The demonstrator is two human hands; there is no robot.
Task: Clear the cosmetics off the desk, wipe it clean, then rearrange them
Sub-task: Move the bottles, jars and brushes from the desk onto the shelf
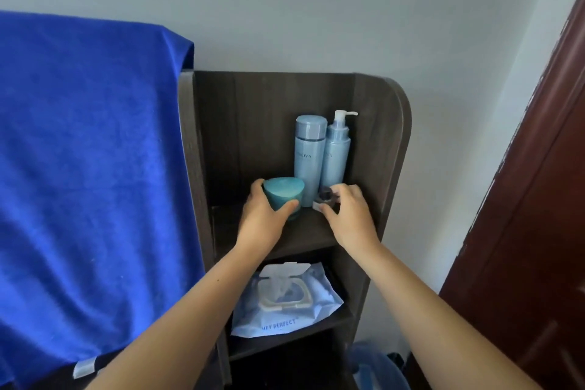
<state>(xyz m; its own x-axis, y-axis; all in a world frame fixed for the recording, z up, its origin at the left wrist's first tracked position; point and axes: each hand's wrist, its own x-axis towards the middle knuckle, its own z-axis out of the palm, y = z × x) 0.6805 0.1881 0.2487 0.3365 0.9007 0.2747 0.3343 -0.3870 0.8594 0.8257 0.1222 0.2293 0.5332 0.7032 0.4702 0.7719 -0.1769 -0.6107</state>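
Observation:
A dark wooden shelf unit [278, 123] stands against the wall. On its top shelf a tall pale-blue capped bottle [308, 155] and a pale-blue pump bottle [337, 155] stand upright at the back right. My left hand [262, 218] grips a round teal cream jar [283, 196] in front of the capped bottle. My right hand [348, 215] is closed around a small dark jar [326, 196] with a clear base, in front of the pump bottle. Whether the two jars touch the shelf is hidden by my fingers.
A blue pack of wet wipes [285, 298] with its white flap lifted lies on the shelf below. A blue cloth [88, 168] hangs over something at the left. A dark red door [531, 206] is at the right. A blue plastic object [376, 370] sits on the floor.

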